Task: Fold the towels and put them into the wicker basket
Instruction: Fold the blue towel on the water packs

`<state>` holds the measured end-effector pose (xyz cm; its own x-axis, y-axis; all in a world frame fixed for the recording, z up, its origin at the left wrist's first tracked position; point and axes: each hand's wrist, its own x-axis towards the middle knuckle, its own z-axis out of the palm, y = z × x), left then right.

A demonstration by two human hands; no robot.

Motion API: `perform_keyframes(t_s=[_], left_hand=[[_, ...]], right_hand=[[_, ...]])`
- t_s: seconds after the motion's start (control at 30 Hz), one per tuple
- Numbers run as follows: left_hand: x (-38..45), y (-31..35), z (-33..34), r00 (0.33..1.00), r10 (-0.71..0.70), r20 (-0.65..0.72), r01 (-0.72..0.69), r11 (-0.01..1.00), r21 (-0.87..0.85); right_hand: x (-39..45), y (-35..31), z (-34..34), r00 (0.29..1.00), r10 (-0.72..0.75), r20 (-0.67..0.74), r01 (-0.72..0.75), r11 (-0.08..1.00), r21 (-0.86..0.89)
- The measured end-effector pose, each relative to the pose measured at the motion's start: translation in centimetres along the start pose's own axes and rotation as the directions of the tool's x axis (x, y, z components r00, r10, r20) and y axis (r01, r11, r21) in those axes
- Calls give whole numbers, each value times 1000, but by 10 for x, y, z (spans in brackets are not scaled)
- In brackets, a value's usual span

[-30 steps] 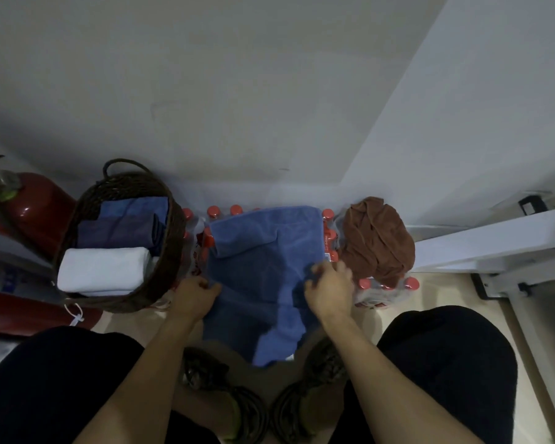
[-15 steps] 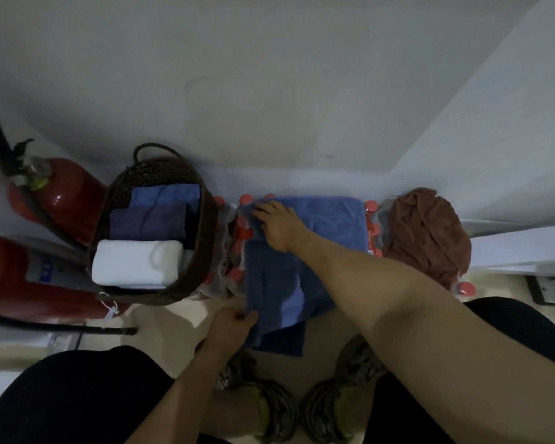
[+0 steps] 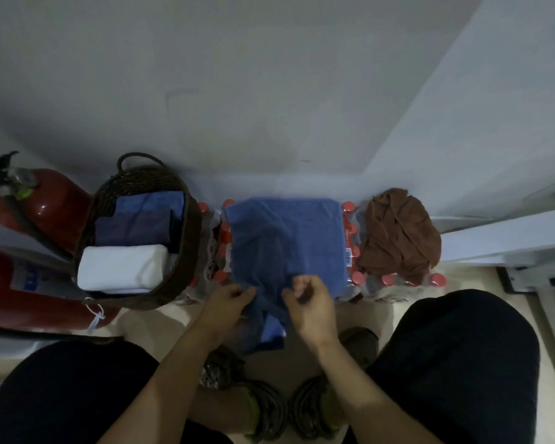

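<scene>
Wicker basket (image 3: 186, 270) holds white towel (image 3: 122, 267) and two folded blue towels (image 3: 141, 216); right of it, left hand (image 3: 228, 298) and right hand (image 3: 311, 302) pinch blue towel (image 3: 285, 238).

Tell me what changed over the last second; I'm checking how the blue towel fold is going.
The right hand drew back from the far left corner of the blue towel to its near edge, beside the left hand; both now pinch the hanging part. The wicker basket with its folded towels and the crumpled brown towel look unchanged.
</scene>
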<state>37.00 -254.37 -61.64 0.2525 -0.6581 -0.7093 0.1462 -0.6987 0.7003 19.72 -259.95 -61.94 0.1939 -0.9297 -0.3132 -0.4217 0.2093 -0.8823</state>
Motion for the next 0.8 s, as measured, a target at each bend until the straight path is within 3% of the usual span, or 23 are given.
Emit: perform_keyframes(t_s=[0.13, 0.3, 0.37, 0.43, 0.47, 0.53, 0.63, 0.73, 0.8], left_hand=[[-5, 22, 20, 999, -28, 23, 34, 946, -321], [-22, 42, 46, 997, 53, 53, -19, 863, -504], [-30, 43, 50, 990, 131, -44, -138, 905, -402], [-38, 35, 46, 962, 250, -106, -258, 964, -70], [-42, 27, 44, 956, 283, -76, -277, 958, 79], [-49, 11, 40, 959, 279, 46, -282, 934, 218], [-54, -6, 44, 953, 284, 108, -304, 907, 291], [-54, -10, 48, 940, 340, -8, -321, 894, 313], [-54, -6, 47, 947, 312, -71, -296, 938, 179]], right_hand=[[-44, 9, -5, 968, -113, 223, 111, 994, 18], [-32, 12, -5, 985, -95, 144, 85, 994, 68], [-30, 9, -10, 984, -111, 136, 100, 991, 89], [-29, 7, -15, 986, -129, 106, 117, 987, 111], [-30, 6, -18, 987, -125, 96, 111, 984, 136], [-29, 6, -23, 990, -114, 83, 98, 980, 173], [-29, 6, -23, 994, -89, 69, 76, 982, 172], [-31, 3, -20, 994, -6, 105, -19, 972, 235], [-36, -2, -23, 988, -25, 149, -14, 967, 254]])
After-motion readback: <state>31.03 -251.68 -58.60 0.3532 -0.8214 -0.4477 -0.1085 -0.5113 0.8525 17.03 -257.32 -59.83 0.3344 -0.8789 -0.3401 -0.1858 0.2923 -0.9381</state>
